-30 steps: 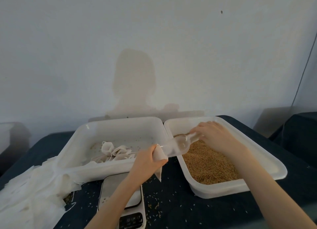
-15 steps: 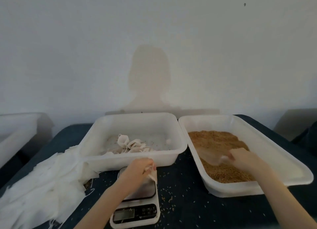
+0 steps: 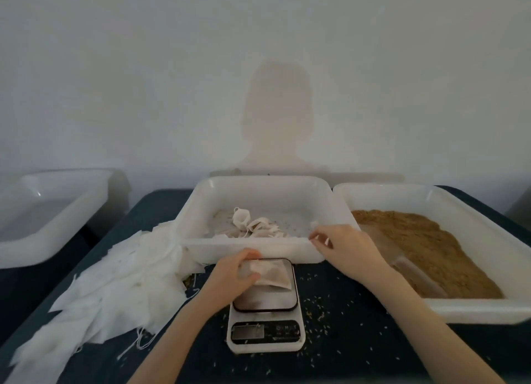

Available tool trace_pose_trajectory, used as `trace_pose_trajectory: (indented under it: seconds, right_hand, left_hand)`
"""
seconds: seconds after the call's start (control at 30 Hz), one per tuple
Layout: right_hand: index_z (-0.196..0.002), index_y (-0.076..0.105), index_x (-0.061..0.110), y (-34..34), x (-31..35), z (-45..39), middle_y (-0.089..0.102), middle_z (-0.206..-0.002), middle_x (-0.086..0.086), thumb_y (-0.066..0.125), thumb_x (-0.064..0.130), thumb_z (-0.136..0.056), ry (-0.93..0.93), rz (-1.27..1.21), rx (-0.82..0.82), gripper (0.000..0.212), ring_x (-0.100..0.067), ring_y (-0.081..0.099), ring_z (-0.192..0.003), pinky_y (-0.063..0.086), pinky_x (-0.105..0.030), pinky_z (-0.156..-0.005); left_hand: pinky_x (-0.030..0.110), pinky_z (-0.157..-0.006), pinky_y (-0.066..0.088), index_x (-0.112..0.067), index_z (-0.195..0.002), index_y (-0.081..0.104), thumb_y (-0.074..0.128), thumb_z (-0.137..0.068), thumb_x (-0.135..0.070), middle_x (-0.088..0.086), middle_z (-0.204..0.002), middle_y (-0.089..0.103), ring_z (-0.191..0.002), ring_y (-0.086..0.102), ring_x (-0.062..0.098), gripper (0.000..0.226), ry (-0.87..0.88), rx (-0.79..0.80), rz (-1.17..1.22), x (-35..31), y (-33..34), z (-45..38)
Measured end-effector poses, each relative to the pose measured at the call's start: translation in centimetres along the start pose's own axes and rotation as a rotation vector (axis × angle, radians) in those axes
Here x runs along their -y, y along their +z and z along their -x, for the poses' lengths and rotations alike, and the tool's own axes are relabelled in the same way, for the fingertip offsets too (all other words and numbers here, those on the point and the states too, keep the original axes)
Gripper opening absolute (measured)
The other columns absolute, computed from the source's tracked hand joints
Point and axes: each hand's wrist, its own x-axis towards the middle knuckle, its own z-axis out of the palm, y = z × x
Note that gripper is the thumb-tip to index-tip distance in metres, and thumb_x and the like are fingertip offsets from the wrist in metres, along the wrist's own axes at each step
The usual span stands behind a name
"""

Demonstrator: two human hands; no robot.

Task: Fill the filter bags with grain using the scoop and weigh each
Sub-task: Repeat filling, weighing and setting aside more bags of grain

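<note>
Smooth white plastic tubs, matt dark tablecloth

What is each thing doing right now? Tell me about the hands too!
Bag: filled, lying on the scale, held by left hand.
Left hand: grips the bag.
Right hand: at the middle tray's rim, fingers curled, seems to pinch something small.
Scale: display too blurred to read.
Scoop: lying in the grain.
Right tray: partly full of grain.
Middle tray: holds filled bags.
Empty bags: piled on the table.

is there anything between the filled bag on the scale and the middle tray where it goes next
Only the tray's near wall, right behind the scale. The left hand holds the filled bag on the platform; the right hand hovers at the rim. Lift over it.
</note>
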Motion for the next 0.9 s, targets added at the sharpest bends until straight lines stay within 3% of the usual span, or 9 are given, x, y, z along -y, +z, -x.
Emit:
trace_pose_trajectory:
  seconds: [0.07, 0.17, 0.27, 0.37, 0.47, 0.57, 0.9]
  right_hand:
    - [-0.097, 0.064, 0.035, 2.2, 1.3, 0.1, 0.063, -0.085, 0.017, 0.049, 0.040, -0.095, -0.038, -0.030, 0.011, 0.016, -0.003, 0.059, -0.076, 0.049, -0.022, -0.069]
    - [-0.087, 0.066, 0.033, 5.3, 1.4, 0.3, 0.060, -0.074, 0.018, 0.053, 0.036, -0.094, -0.031, -0.067, -0.023, 0.015, 0.001, 0.056, -0.066, 0.040, -0.012, -0.056]
    - [-0.080, 0.065, 0.030, 7.9, 0.5, 0.6, 0.060, -0.065, 0.015, 0.054, 0.035, -0.094, 0.099, -0.156, -0.058, 0.018, 0.000, 0.057, -0.060, 0.040, -0.012, -0.052]
    - [-0.083, 0.066, 0.029, 9.9, -0.3, 0.9, 0.061, -0.066, 0.013, 0.055, 0.035, -0.094, 0.238, -0.268, -0.090, 0.016, -0.001, 0.058, -0.060, 0.038, -0.013, -0.051]
    - [-0.087, 0.064, 0.035, 11.5, -0.7, 1.4, 0.060, -0.075, 0.021, 0.054, 0.033, -0.094, 0.317, -0.356, -0.097, 0.012, 0.004, 0.058, -0.069, 0.041, -0.014, -0.058]
    - [-0.093, 0.065, 0.037, 12.3, -0.9, 1.6, 0.060, -0.081, 0.025, 0.054, 0.032, -0.095, 0.345, -0.375, -0.095, 0.013, 0.008, 0.057, -0.076, 0.043, -0.014, -0.066]
    - [-0.099, 0.068, 0.031, 12.6, -0.5, 1.7, 0.063, -0.082, 0.022, 0.054, 0.031, -0.095, 0.270, -0.298, -0.129, 0.015, 0.007, 0.058, -0.072, 0.042, -0.010, -0.063]
  left_hand:
    - [0.008, -0.091, 0.036, -0.036, -0.111, 0.054, 0.066, -0.085, -0.026, -0.029, -0.110, 0.053, -0.104, 0.048, -0.015, 0.031, 0.011, -0.082, 0.058, 0.8, -0.6, 0.9]
    - [0.006, -0.084, 0.038, -0.036, -0.107, 0.056, 0.062, -0.088, -0.024, -0.028, -0.107, 0.056, -0.102, 0.050, -0.013, 0.023, -0.049, -0.210, 0.161, 2.3, -1.0, 2.1]
    - [0.010, -0.083, 0.043, -0.027, -0.102, 0.061, 0.057, -0.091, -0.014, -0.019, -0.102, 0.063, -0.098, 0.056, -0.006, 0.018, -0.124, -0.332, 0.243, 3.8, -0.6, 2.9]
    - [0.002, -0.079, 0.042, -0.026, -0.090, 0.062, 0.053, -0.091, -0.005, -0.018, -0.094, 0.065, -0.092, 0.057, -0.011, 0.023, -0.165, -0.412, 0.244, 4.6, 0.3, 3.5]
    - [-0.001, -0.072, 0.038, -0.030, -0.086, 0.061, 0.052, -0.091, -0.004, -0.020, -0.088, 0.062, -0.087, 0.055, -0.012, 0.028, -0.195, -0.416, 0.181, 4.9, 1.3, 3.7]
    - [0.006, -0.071, 0.040, -0.031, -0.084, 0.060, 0.051, -0.092, -0.005, -0.017, -0.084, 0.063, -0.084, 0.058, -0.005, 0.029, -0.204, -0.430, 0.177, 5.4, 1.6, 3.7]
    - [0.004, -0.063, 0.041, -0.031, -0.083, 0.062, 0.052, -0.091, -0.007, -0.017, -0.078, 0.063, -0.073, 0.058, -0.004, 0.027, -0.246, -0.379, 0.102, 6.1, 1.7, 3.9]
